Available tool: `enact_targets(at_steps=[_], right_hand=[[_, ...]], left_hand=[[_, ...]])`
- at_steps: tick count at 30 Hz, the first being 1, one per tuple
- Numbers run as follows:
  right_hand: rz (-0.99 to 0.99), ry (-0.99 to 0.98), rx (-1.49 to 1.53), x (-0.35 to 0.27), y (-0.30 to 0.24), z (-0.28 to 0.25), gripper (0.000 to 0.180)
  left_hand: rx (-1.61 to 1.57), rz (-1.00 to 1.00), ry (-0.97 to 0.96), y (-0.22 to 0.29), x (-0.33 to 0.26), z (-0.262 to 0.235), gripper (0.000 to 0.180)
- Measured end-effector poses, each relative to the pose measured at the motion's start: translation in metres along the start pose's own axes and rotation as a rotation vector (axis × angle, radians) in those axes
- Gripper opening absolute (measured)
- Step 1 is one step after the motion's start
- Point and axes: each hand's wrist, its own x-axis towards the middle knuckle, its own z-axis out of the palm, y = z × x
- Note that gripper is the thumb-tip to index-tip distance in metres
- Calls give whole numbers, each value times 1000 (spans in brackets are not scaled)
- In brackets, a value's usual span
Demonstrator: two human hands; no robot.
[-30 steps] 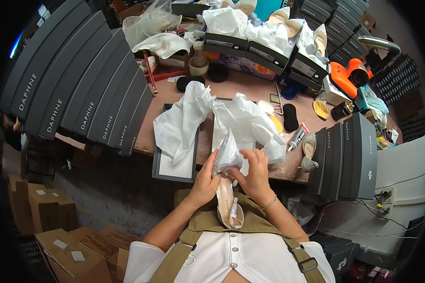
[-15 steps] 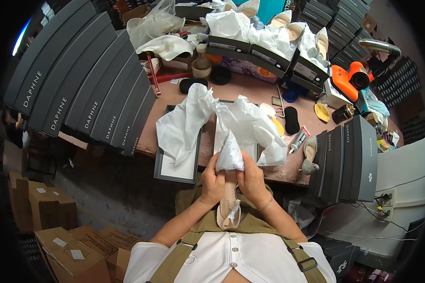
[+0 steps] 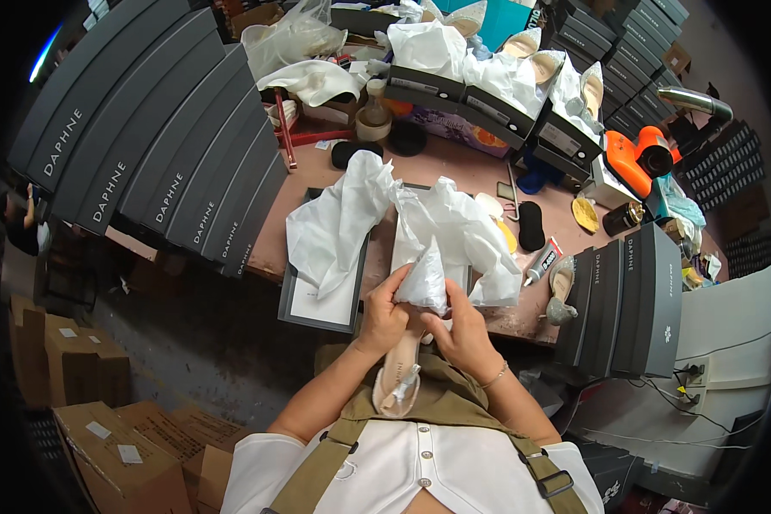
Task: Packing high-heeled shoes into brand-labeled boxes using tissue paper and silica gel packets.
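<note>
A pointed shoe with a beige insole (image 3: 396, 370) is held close to my lap, its heel end toward me. White wrapping (image 3: 423, 283) covers its toe, and a small clear wrapped piece lies at the heel. My left hand (image 3: 382, 319) grips the left side of the wrapped toe. On the right side, my right hand (image 3: 466, 332) closes round it, thumb across the shoe just below the wrapping. Just beyond both hands lies an open dark shoebox with white tissue paper (image 3: 480, 231) spilling out. Left of it rests a dark tray-like box part (image 3: 319, 310), also with tissue paper (image 3: 338, 224).
Tall stacks of dark shoeboxes stand left (image 3: 137, 128) and right (image 3: 630, 300). A sparkly shoe (image 3: 560, 295) leans by the right stack, near a tube (image 3: 542, 262). Filled shoeboxes (image 3: 499, 116) line the back, with an orange heat-gun-like tool (image 3: 630, 163). Cardboard cartons (image 3: 128, 454) sit lower left.
The shoe's heel end has swung left and the wrapped toe has tilted. My right thumb has shifted across the shoe below the wrapping. The view has moved slightly.
</note>
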Motion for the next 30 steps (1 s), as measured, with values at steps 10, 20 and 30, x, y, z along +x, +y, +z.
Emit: enact_targets(at_steps=[10, 20, 30], right_hand=[[-109, -113, 306, 60, 7, -19, 27], [-66, 38, 184, 35, 12, 32, 61], [-203, 95, -158, 37, 7, 52, 52]], left_hand=[[127, -44, -191, 23, -7, -16, 62], [-14, -87, 9, -4, -3, -41, 60], [208, -27, 162, -2, -9, -35, 59]])
